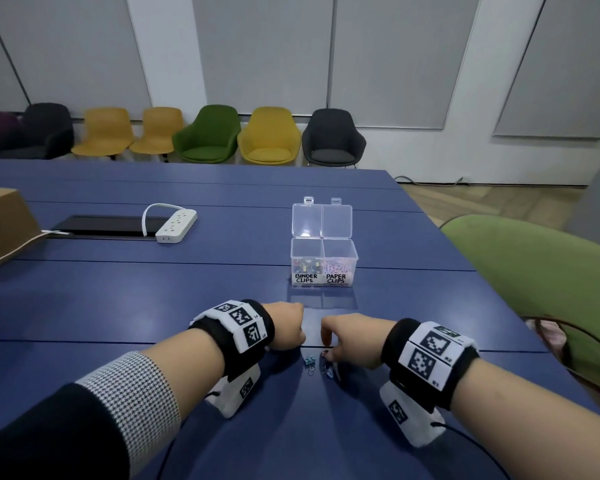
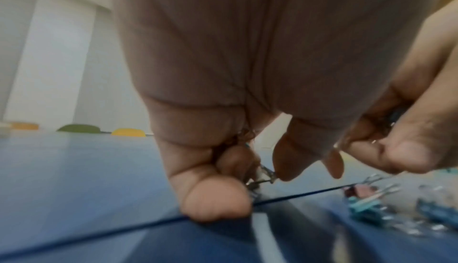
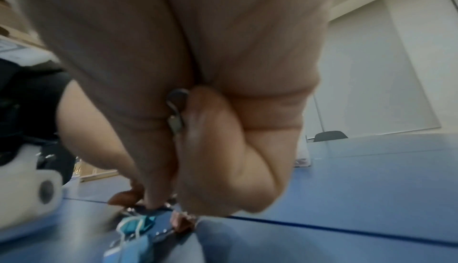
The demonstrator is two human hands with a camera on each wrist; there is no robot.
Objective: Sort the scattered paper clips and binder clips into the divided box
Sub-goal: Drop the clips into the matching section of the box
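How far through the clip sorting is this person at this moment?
Mostly done: the divided box stands open, both labelled compartments already holding clips. In hand: the left hand and right hand are low on the table, each curled around metal clips. Left: at least two binder clips still lie between the hands. The wrist views hint at a few more, blurred.

A row of yellow, green and dark chairs (image 1: 205, 135) lines the grey-panelled wall (image 1: 264, 50) beyond the blue table (image 1: 118, 271); wooden floor (image 1: 465, 202) to its right.
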